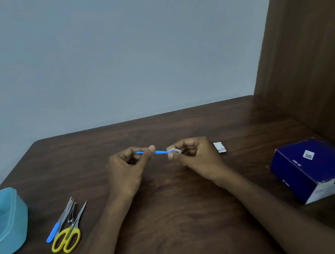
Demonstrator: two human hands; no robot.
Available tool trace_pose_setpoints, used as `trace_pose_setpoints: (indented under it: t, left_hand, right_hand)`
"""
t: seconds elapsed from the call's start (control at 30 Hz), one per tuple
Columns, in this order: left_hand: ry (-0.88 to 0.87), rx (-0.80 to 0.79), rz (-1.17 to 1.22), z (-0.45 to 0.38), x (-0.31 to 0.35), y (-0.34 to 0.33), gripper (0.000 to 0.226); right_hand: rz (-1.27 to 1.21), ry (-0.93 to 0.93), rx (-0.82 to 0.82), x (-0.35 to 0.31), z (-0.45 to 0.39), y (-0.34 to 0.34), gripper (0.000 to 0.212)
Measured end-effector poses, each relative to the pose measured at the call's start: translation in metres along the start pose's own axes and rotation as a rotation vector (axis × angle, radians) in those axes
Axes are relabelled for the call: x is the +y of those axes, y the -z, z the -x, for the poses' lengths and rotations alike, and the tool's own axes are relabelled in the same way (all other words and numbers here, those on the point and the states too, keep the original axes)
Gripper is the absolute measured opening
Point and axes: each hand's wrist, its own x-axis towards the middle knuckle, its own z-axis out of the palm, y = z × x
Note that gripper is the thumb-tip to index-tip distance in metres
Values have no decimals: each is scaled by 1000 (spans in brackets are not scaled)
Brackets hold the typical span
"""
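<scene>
Both hands are working close together above the middle of the table (175,222), raised a little off the wood.

Head view, the only one:
- Left hand (128,169) is pinching a thin blue stick (159,151) between thumb and forefinger, with the other fingers curled in. One short end is poking out past the thumb toward the left.
- Right hand (194,157) is pinching a small white pad (174,150) against the stick's other end, fingers curled around it. I cannot tell whether the pad is wrapped round the tip or only pressed to it.
- Blue stick is lying roughly level between the two hands, clear of the table, tilting slightly down toward the right hand.
- Torn white sachet (219,147) is lying just beside the right hand.
- Dark blue box (310,169) is sitting well off to the right.
- Teal plastic tub (3,223) is sitting at the left edge. Near it are yellow-handled scissors (69,233), a blue-handled tool (53,232) and some small metal pieces (70,209), lying touching in a loose bunch.

Handling, as I am judging it:
- The stick is looking very light and slim, probably plastic, and likely to flex or twist if squeezed hard.
- The safest hold is a fingertip pinch near the middle, as the left hand is doing.
- The pad is looking soft and limp, possibly damp, so it may be slipping along the shaft. Light, even pressure seems called for.
</scene>
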Motion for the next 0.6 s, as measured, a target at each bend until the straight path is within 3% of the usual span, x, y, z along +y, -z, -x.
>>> trace_pose_setpoints:
  t: [0.2, 0.4, 0.6]
  left_hand:
    - [18, 31, 27, 0, 2, 3, 18]
    - [32, 0, 28, 1, 2, 2, 18]
    - [79, 80, 124, -2, -1, 6, 19]
  right_hand:
    - [98, 38, 125, 4, -3, 4, 11]
    - [112, 28, 27, 4, -2, 0, 11]
    - [-23, -32, 91, 1, -5, 10, 2]
